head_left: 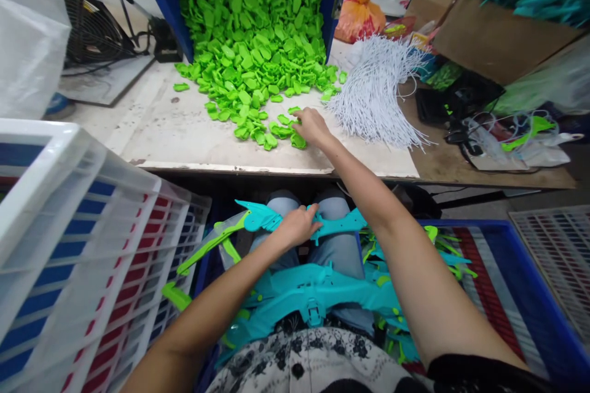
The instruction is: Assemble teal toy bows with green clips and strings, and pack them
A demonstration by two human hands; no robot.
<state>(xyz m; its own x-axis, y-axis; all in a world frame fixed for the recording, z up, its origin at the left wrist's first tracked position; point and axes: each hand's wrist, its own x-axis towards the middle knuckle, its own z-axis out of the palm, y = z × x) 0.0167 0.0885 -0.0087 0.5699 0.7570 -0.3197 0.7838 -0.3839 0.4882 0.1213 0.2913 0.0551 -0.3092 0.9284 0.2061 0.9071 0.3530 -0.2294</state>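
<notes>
My left hand (pixel 297 225) is closed around the middle of a turquoise plastic part (pixel 341 225) above my lap. A bright green arm (pixel 214 242) juts from that part's left end. My right hand (pixel 312 126) reaches to the worktable, its fingertips at a few small green plastic pieces (pixel 282 128) near the front edge; whether a piece is between the fingers is hard to make out. Behind them a large heap of the same green pieces (pixel 258 43) spills from a blue bin (pixel 184 31). More turquoise parts (pixel 318 288) lie across my lap, below my left hand.
A bundle of white strings (pixel 378 89) lies right of the heap on the worktable (pixel 152 135). A white crate (pixel 106 196) stands at my left, a blue crate (pixel 511 270) at my right. At the back are a black fan (pixel 92 24) and a cardboard box (pixel 502 37).
</notes>
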